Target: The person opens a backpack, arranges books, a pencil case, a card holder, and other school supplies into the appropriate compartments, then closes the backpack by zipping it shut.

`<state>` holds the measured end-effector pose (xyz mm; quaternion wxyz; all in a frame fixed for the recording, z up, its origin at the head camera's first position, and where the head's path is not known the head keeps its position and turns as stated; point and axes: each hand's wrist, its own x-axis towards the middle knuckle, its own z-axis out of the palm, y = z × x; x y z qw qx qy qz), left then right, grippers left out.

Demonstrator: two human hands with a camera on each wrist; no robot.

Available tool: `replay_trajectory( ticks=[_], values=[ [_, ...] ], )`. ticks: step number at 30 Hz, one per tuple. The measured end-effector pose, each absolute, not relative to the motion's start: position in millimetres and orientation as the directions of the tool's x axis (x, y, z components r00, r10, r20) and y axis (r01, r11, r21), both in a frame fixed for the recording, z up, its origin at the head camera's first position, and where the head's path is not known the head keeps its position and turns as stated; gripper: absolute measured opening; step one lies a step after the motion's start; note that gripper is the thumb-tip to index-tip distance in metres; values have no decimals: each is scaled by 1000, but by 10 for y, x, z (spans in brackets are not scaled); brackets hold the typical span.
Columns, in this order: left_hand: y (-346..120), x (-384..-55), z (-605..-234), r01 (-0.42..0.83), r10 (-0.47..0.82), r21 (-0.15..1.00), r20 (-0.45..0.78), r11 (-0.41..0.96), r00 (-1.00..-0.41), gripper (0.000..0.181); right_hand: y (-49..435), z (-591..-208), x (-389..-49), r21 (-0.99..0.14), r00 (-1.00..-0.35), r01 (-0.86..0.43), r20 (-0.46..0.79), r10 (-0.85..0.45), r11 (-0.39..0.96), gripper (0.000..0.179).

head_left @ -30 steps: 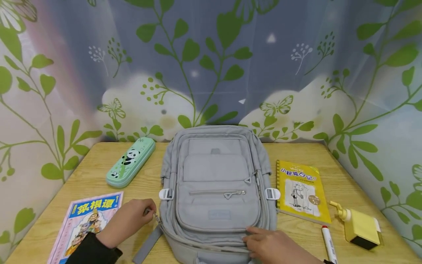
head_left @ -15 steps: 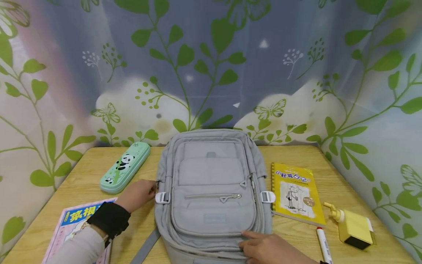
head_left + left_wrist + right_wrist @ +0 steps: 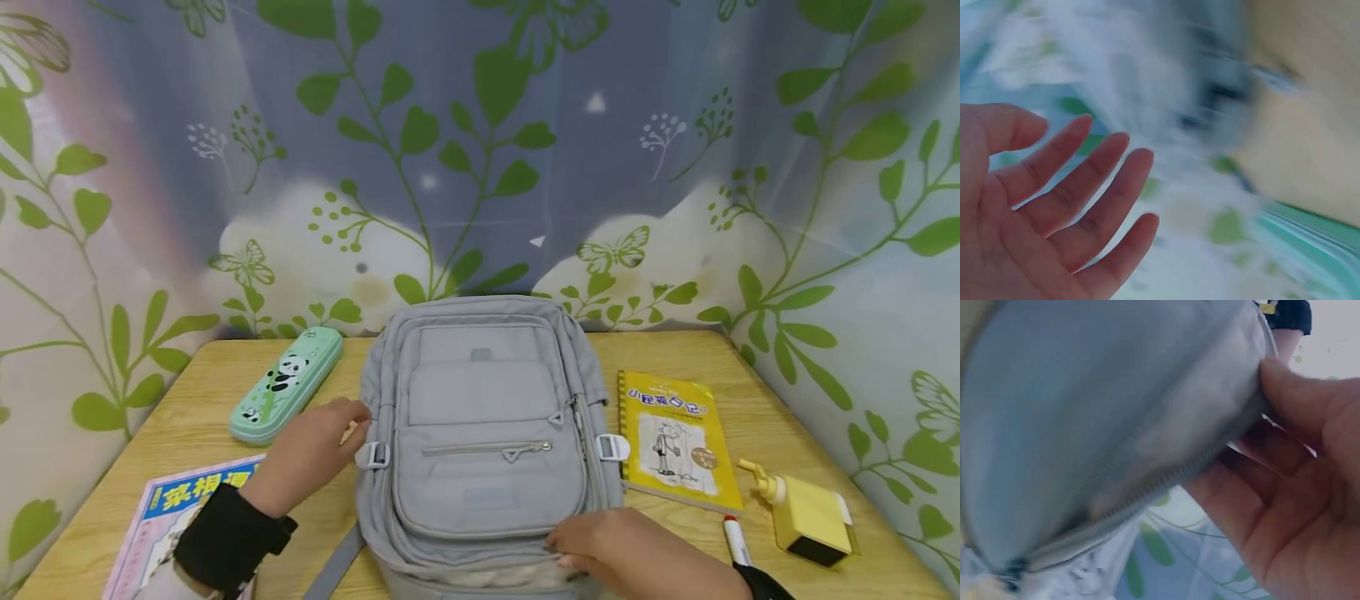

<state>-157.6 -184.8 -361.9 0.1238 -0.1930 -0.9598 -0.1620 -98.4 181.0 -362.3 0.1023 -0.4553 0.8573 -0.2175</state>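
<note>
A grey backpack (image 3: 480,400) lies front up on the table, several zippers showing. My left hand (image 3: 311,454) hovers beside its left side, near the white buckle (image 3: 373,455); in the left wrist view its fingers (image 3: 1094,194) are spread, holding nothing. At the bag's lower right front is my right hand (image 3: 607,542). The right wrist view shows its thumb and fingers pinching the zippered edge (image 3: 1179,475) of the backpack's unzipped opening. What lies inside the bag is too blurred to tell.
Left of the bag are a green panda pencil case (image 3: 287,383) and a pink-and-blue book (image 3: 168,517). On the right lie a yellow book (image 3: 678,442), a red-capped marker (image 3: 737,540) and a yellow pump bottle (image 3: 806,517). A leaf-patterned curtain (image 3: 480,167) surrounds the table.
My left hand has travelled up the bag's left side from the lower zipper pull and come away from it. My right hand has gone from touching the lower front to pinching the edge.
</note>
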Motion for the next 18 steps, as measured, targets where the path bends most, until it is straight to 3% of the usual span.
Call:
replay_trajectory(
  ticks=[3,6,8,12,15,18],
  values=[
    [-1652,-1340,-3388,465,409,409,221,785,-885,25,1747,-3495,-996,-427,-590,-760,135,-796,491,17],
    [-1451,-1125,-3252,516,520,482,138,708,-843,51,1696,-3350,-1009,-283,-607,-792,274,-746,541,11],
    [-1347,-1031,-3241,589,585,429,158,685,-795,68,1659,-3259,-1026,-228,-618,-785,349,-705,576,10],
    [-1218,-993,-3360,689,633,206,281,695,-721,92,1582,-3118,-1066,-171,-620,-761,478,-622,626,13],
    [-1167,-1048,-3466,693,622,119,354,711,-699,101,1536,-3057,-1106,-161,-607,-751,548,-575,640,17],
    [-1133,-1128,-3505,670,582,95,418,736,-698,98,1525,-3009,-1145,-160,-592,-752,590,-549,640,19]
  ],
)
